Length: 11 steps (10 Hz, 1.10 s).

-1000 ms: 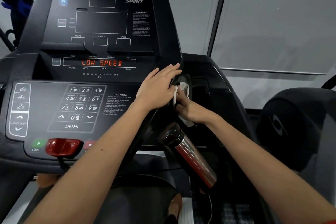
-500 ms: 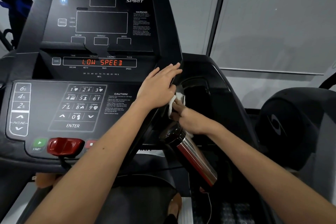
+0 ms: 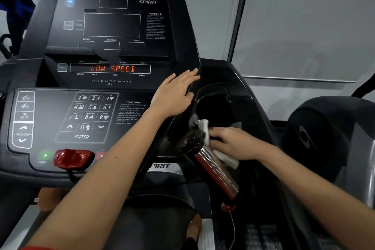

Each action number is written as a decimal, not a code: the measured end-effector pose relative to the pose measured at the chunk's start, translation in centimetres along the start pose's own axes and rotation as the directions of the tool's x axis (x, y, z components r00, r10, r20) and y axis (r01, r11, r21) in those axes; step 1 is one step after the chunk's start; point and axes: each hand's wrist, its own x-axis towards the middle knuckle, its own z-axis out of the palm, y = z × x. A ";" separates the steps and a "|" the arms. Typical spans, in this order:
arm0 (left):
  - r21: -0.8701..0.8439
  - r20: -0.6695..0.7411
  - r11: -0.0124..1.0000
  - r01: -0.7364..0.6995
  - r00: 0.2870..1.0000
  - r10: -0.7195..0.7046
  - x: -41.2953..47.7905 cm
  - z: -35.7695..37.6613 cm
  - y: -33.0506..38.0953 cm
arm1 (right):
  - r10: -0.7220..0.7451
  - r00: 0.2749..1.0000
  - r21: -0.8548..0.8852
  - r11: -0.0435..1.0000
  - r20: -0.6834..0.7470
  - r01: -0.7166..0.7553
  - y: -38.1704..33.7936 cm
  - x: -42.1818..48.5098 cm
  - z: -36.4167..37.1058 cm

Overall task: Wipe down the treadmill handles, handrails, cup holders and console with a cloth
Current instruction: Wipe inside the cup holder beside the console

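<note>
The treadmill console (image 3: pixel 97 107) fills the left half of the view, its red readout (image 3: pixel 112 68) showing "LOW SPEED". At the console's right edge sits the cup holder (image 3: pixel 230 95), a glossy black well; its inside is too dark to tell what it holds. Just below its near rim a steel-sleeved handle (image 3: pixel 215 172) slants down toward the person. The left hand (image 3: pixel 174 95) lies flat on the console's right edge, fingers straight and close together. The right hand (image 3: pixel 233 142) has its fingers curled round a white cloth (image 3: pixel 203 126), which is bunched against the handle's black top at the cup holder's near rim.
</note>
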 end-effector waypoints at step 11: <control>-0.002 0.012 1.000 -0.012 1.000 0.012 -0.1 0.0 -0.1 | 0.309 0.906 -0.240 0.893 -0.289 -0.381 3.4 -1.2 0.7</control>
